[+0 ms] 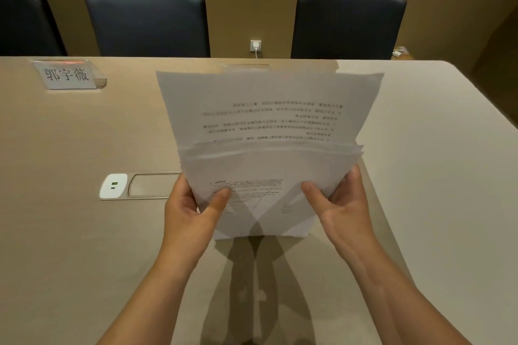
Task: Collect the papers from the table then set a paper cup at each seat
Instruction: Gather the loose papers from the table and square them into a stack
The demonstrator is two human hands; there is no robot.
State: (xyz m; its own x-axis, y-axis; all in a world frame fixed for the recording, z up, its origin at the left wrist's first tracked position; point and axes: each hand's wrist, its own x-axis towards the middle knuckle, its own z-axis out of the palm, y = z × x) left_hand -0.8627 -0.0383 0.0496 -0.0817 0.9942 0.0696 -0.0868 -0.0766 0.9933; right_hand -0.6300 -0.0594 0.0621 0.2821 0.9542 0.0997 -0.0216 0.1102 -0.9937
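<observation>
Fingers of the left hand (193, 204) and right hand (340, 199) are closed on the lower edges of a stack of white printed paper sheets (269, 148), thumbs pressed on its front, holding it upright above the beige counter (70, 232). Behind the stack's top a clear acrylic stand (245, 66) is partly hidden. A clear name placard (67, 75) sits far left, a white socket panel (113, 186) nearer left, and dark padded chairs (148, 22) line the far side.

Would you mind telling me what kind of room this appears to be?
Most likely a meeting room: a long table with a name placard, a built-in power panel, and padded chairs along the far side.
</observation>
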